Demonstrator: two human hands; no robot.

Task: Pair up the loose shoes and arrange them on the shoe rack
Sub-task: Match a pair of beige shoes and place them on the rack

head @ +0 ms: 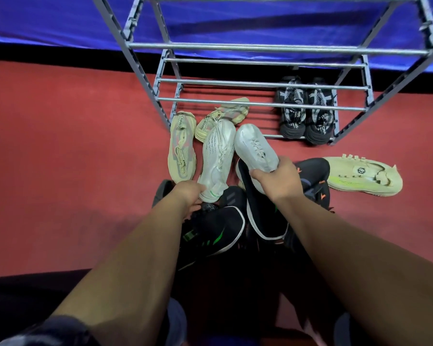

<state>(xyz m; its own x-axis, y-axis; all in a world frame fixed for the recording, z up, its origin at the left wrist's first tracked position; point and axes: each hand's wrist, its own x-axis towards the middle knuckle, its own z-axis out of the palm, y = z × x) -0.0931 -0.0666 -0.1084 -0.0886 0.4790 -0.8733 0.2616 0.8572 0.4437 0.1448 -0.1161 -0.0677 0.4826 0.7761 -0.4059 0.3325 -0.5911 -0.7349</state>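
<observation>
Left hand (189,193) closed around the heel of a white knit lace-up sneaker (216,158), toe pointing away toward the rack; right hand (278,179) clamped on the heel of its matching white lace-up sneaker (256,147), lifted and tilted, toe likewise forward. Both shoes just short of the grey metal tube shoe rack (260,101), ahead of both hands. Already on the lowest rung, beyond and to the right of the right hand: a pair of black-and-white patterned sneakers (306,113), side by side, heels facing out.

Judged step: carrying the white pair to the rack.

Risks: heel-only grips leaving the toes free to droop, so a toe could catch a front rail or slip between the bars. Loose laces on both white shoes liable to snag on the tubes or on the beige mesh sneaker (181,146) and its twin (221,118), both lying just beyond the left hand, the twin partly under the rack's front edge and in the way of a clean placement. Black sneaker with green stripes (210,228) and black slip-on with white sole edge (263,208) directly beneath the hands, easy to knock. Pale yellow-green sneaker (363,174) right of the right hand, alone; partner not visible.

Readable writing: "CAPRO" on the heel strap of the beige sneaker; partial letters on the black pair's heels, unclear; a round emblem on the yellow-green shoe, illegible
</observation>
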